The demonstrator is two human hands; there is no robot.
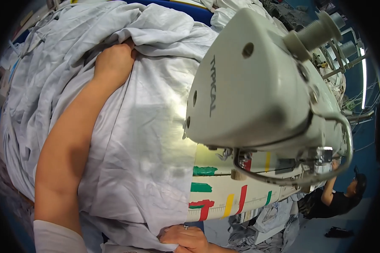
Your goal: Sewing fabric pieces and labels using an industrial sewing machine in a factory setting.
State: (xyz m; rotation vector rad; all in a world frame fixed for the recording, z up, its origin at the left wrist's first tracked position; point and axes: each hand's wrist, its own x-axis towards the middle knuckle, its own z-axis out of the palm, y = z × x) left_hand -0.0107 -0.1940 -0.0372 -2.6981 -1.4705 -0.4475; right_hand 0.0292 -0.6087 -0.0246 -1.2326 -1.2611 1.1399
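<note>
White cloth [152, 147] lies spread to the left of the sewing machine [240, 84]. Left hand [115, 63], far side: fingers curled into the folds, gripping them. Right hand [185, 239], near side: fingers grasping the cloth's near edge.

Blue wall [369, 141] at far right, glowing white tube light [363, 80]

Sewing-machine bed [256, 200], white cloth [152, 126], coloured tape [242, 199]
</note>
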